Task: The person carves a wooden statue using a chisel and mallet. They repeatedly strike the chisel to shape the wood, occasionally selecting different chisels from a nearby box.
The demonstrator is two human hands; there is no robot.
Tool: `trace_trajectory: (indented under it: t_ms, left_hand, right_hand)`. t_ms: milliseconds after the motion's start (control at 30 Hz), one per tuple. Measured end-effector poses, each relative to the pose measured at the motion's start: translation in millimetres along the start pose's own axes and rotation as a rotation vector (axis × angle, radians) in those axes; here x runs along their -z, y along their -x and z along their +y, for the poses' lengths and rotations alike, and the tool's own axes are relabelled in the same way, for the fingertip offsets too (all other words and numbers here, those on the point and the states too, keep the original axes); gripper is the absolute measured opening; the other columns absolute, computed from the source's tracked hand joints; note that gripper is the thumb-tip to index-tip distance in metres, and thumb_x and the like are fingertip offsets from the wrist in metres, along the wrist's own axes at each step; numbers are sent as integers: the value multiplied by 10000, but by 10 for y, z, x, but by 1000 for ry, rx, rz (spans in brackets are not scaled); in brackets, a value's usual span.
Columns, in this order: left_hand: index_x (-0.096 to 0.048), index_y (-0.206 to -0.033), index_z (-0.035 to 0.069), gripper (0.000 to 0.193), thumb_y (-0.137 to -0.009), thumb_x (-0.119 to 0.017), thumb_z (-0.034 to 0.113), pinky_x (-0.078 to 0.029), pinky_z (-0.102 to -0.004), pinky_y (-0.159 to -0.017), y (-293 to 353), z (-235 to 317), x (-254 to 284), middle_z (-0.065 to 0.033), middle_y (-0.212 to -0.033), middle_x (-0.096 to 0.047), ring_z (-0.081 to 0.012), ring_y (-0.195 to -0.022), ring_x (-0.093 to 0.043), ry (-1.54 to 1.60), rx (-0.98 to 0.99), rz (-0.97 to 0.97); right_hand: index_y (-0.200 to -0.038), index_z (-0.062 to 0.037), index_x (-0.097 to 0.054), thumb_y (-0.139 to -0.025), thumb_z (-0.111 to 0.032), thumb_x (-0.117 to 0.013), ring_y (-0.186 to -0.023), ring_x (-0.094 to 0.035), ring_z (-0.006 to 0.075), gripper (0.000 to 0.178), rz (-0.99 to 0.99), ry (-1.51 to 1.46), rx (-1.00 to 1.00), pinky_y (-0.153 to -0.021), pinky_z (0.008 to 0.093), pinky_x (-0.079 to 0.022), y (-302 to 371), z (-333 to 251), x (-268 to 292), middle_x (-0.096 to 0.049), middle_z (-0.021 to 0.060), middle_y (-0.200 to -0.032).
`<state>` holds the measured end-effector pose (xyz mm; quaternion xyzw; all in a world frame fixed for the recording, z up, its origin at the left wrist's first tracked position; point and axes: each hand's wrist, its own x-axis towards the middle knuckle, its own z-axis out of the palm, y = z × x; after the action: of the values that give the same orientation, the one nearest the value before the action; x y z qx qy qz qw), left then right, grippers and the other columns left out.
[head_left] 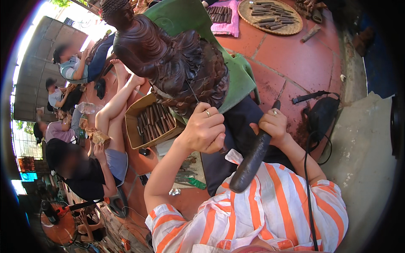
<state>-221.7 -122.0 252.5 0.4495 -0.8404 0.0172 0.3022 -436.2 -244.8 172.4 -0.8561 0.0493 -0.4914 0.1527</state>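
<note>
A dark carved wooden statue of a seated figure rests on its lotus-like base against a green plastic chair. My left hand is closed round a carving chisel, whose thin metal shaft points up to the carved folds above the base. The chisel's handle is mostly hidden in my fist. In my right hand is a dark wooden mallet, gripped by its narrow end. Its thick rounded end hangs down before my striped shirt, apart from the chisel.
Left of my left hand stands a cardboard box full of chisels. A round woven tray and a pink cloth hold more tools. A black bag lies at right. Several people sit at left, one holding a wooden piece.
</note>
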Motion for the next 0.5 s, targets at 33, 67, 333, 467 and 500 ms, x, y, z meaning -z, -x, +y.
trace_trajectory:
  t_ms: [33,67,333,467,500]
  left_hand:
    - [-475,-571,91,142,-671,-527,177,-367,-391,-704,-7,3,-2,-43,-637,-440,-228,-619,-478,-6,3,1]
    - [-472,-567,92,142,-663,-536,174,-365,-384,-694,-16,4,1,-42,-632,-428,-224,-615,-470,3,-2,19]
    - [-473,-561,92,141,-651,-544,173,-358,-369,-672,-36,-1,72,-41,-622,-410,-220,-606,-452,39,-11,37]
    - [-467,-560,91,146,-660,-537,171,-359,-373,-675,-46,4,60,-42,-624,-413,-221,-603,-450,48,-11,59]
    - [-465,-559,92,149,-664,-535,171,-359,-373,-676,-51,2,61,-42,-625,-412,-221,-604,-450,50,-10,61]
  right_hand:
    - [-609,-113,-486,-675,-139,-763,-494,-466,178,286,-21,49,-12,-477,318,-341,-12,-20,23,-470,10,-583]
    - [-609,-112,-486,-672,-131,-765,-493,-465,178,286,-41,98,-25,-476,316,-341,-26,-54,62,-471,10,-582]
    - [-605,-108,-479,-670,-129,-762,-488,-454,184,291,-33,89,-49,-468,318,-329,-27,-57,63,-469,17,-582]
    - [-604,-105,-472,-670,-139,-757,-482,-444,194,295,-27,80,-49,-468,321,-327,-31,-61,60,-461,23,-580]
    - [-604,-104,-469,-667,-136,-759,-481,-443,197,298,-46,118,-62,-468,321,-328,-45,-68,69,-460,24,-579]
